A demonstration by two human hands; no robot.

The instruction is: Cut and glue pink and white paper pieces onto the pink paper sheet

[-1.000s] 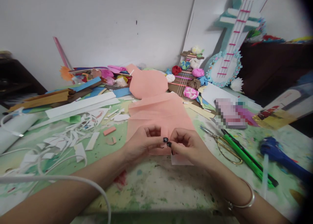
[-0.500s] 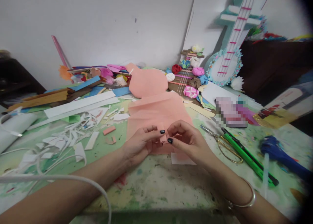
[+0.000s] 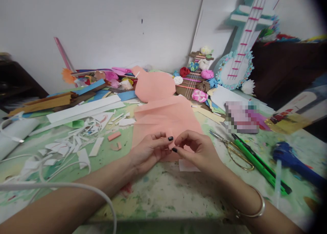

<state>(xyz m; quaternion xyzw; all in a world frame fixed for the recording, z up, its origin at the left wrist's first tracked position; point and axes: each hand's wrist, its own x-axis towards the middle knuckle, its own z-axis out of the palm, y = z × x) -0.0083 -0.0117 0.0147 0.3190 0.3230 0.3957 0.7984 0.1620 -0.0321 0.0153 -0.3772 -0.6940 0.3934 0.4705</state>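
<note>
We can make out only a little of the small pink piece (image 3: pixel 172 145), because the left hand (image 3: pixel 146 152) and the right hand (image 3: pixel 200 152) hide the rest, and part of the pink sheet (image 3: pixel 166 115) too. Pixelation masks a flat object (image 3: pixel 240 118) from us. The top edge crops the teal instrument (image 3: pixel 236 38); at right, we lose the ends of the clear container (image 3: pixel 297 108) and the blue tool (image 3: pixel 296 161).

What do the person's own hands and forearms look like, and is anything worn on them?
Both forearms are bare, with no sleeves in view. The left hand and right hand each show a glossy black-painted thumbnail. A slim, rounded silver-coloured bangle circles the right forearm; none shows on the left.
</note>
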